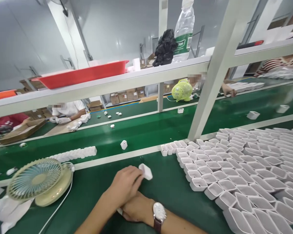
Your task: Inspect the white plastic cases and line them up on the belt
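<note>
Near the middle of the head view, my left hand [126, 182] is closed on a small white plastic housing [146, 172], which sticks out past its fingertips. My right hand [138, 208], with a watch [159, 211] on its wrist, lies just below and partly behind the left one. Its fingers are curled, and a bit of white [119, 211] shows at their edge; what that piece is stays hidden. To the right, many open white housings [211, 178] stand packed in rows on the green work surface [171, 198].
A small fan [36, 180] with a white cable stands at the left. Beyond a pale rail runs a green belt [141, 136] carrying a white housing [123, 144]. A slanted post [210, 71] and a shelf with a red tray [85, 74] rise ahead. Co-workers sit across.
</note>
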Demonstrator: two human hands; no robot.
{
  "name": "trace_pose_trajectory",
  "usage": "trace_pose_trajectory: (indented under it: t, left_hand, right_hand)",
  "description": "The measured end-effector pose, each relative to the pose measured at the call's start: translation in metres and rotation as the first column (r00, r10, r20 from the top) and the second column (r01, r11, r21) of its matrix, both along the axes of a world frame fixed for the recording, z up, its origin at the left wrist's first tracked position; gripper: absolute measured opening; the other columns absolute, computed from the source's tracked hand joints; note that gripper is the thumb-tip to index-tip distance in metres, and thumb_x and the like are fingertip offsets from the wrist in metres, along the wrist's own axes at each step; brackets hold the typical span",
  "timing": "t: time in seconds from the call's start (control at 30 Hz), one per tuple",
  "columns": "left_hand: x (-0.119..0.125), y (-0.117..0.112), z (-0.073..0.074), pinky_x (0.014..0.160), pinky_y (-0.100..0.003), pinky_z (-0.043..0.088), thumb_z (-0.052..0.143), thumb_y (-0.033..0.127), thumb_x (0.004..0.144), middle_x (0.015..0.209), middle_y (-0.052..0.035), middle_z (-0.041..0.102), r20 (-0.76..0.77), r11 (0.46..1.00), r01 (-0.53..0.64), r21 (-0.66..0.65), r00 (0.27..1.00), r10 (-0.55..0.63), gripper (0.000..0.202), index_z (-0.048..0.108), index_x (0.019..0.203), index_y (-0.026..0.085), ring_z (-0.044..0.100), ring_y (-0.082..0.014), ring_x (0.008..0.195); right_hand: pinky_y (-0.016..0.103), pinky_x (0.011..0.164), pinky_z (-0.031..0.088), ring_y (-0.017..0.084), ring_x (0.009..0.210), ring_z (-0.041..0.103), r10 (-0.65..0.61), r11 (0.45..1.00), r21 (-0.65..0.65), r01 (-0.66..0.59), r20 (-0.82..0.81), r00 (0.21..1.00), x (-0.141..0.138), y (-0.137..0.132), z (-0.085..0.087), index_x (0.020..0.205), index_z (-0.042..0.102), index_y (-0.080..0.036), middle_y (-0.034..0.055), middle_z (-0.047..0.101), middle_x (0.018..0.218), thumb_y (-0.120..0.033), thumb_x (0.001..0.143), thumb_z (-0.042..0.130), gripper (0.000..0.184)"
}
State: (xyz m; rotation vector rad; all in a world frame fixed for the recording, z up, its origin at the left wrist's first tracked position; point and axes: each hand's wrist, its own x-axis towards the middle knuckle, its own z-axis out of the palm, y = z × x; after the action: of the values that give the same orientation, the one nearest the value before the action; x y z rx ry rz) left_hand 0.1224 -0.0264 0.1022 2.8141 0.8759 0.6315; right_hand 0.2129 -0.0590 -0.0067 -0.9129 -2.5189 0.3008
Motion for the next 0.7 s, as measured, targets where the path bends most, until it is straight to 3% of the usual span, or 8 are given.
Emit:
trace_pose_trajectory:
  t: [0.07,0.17,0.3,0.43,0.53,0.7]
  left_hand:
    - [-0.041,0.011,-0.010,0.080,-0.035,0.061,0.041,0.029,0.106,0.100,-0.0064,0.076,0.034,0.992,-0.128,-0.011,0.991,0.129,0.028,0.068,0.102,0.023,0.074,-0.0222,0.089]
    - [-0.095,0.021,-0.026,0.078,-0.035,0.062,0.042,0.030,0.106,0.102,-0.0071,0.076,0.032,0.964,-0.267,-0.010,0.963,0.268,0.028,0.068,0.102,0.024,0.075,-0.0228,0.090]
    - [-0.139,0.023,-0.044,0.077,-0.033,0.063,0.044,0.032,0.104,0.104,-0.0079,0.076,0.062,0.936,-0.352,0.012,0.934,0.351,0.026,0.069,0.102,0.025,0.075,-0.0231,0.091]
    - [-0.153,0.019,-0.058,0.077,-0.034,0.062,0.046,0.032,0.102,0.103,-0.0083,0.073,0.117,0.925,-0.381,0.000,0.918,0.378,0.024,0.068,0.102,0.025,0.073,-0.0230,0.090]
    - [-0.157,0.018,-0.064,0.082,-0.036,0.062,0.048,0.032,0.102,0.109,-0.0098,0.071,0.169,0.919,-0.393,0.002,0.906,0.387,0.021,0.068,0.104,0.024,0.072,-0.0249,0.097]
    - [-0.160,0.016,-0.063,0.093,-0.042,0.059,0.051,0.028,0.100,0.118,-0.0119,0.066,0.240,0.915,-0.403,0.001,0.889,0.391,0.018,0.068,0.103,0.024,0.068,-0.0273,0.111]
  right_hand:
    - [0.037,0.088,0.053,0.028,0.095,0.068,0.006,0.998,0.054,-0.008,0.028,1.000,0.001,0.000,0.009,0.103,0.074,-0.012,0.0130,0.077,0.103,-0.018,0.091,0.061,0.019]
    - [0.035,0.093,0.053,0.024,0.103,0.067,0.014,0.993,0.117,-0.018,0.038,0.999,0.004,-0.001,0.023,0.108,0.072,-0.014,0.0118,0.072,0.125,-0.021,0.095,0.059,0.020]
    - [0.033,0.096,0.053,0.021,0.103,0.066,0.024,0.991,0.130,-0.027,0.026,0.999,0.007,-0.004,0.029,0.108,0.073,-0.013,0.0104,0.069,0.132,-0.022,0.100,0.055,0.022]
    - [0.035,0.099,0.054,0.022,0.107,0.065,-0.031,0.982,0.184,0.032,-0.008,0.999,0.009,-0.001,0.028,0.109,0.071,-0.012,0.0109,0.070,0.131,-0.020,0.102,0.049,0.025]
    - [0.041,0.099,0.055,0.025,0.111,0.065,-0.202,0.952,0.228,0.204,-0.032,0.979,0.020,0.012,0.031,0.110,0.071,-0.012,0.0144,0.070,0.127,-0.014,0.100,0.048,0.026]
    - [0.051,0.094,0.057,0.036,0.113,0.065,-0.617,0.767,0.297,0.570,0.092,0.782,0.056,0.038,0.036,0.117,0.070,-0.008,0.0235,0.067,0.129,-0.008,0.094,0.046,0.033]
